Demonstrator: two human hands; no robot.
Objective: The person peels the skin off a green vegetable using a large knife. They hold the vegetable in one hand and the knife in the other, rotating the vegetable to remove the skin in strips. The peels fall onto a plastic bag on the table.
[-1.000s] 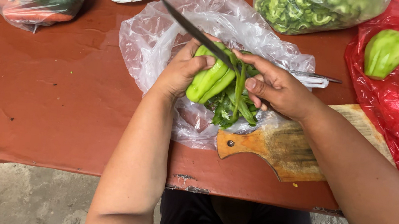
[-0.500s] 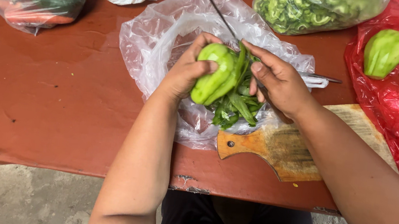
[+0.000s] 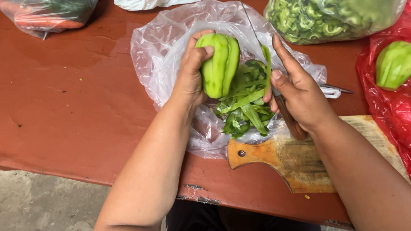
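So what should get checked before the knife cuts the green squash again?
1. Left hand grips the green squash firmly: ok.
2. Right hand has a full grip on the knife: ok.
3. Left fingers clear of the blade's edge: cannot tell, since the blade is thin and partly hidden.
4. Peelings land on the clear plastic bag: ok.
5. Wooden cutting board under the squash: not ok, it lies beside it, under the right wrist.
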